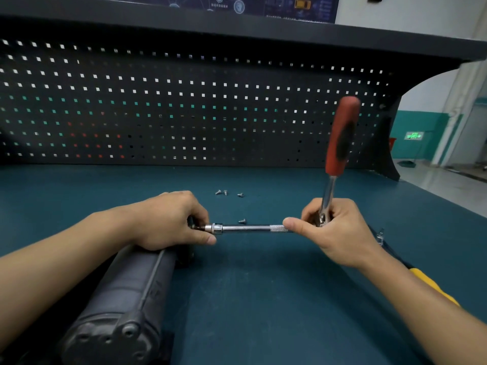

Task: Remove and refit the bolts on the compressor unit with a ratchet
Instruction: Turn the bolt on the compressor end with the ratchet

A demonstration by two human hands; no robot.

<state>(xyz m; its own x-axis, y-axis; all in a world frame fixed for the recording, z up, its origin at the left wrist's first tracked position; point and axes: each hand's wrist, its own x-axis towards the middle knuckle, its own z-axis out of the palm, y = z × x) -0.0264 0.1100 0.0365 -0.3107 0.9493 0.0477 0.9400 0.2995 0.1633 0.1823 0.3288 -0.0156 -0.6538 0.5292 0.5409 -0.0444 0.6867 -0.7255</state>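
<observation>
Compressor unit (126,293) is laid on the table (263,299), lower left. The left hand (171,219) grip is pinched on the socket (217,228) at the unit's end. The right hand (340,233) grip is curled round the head of the ratchet (342,135). The extension bar (247,228) should be kept square and the socket steadied through each swing. Counted: four loose bolts (242,221), one ratchet, one unit.
</observation>
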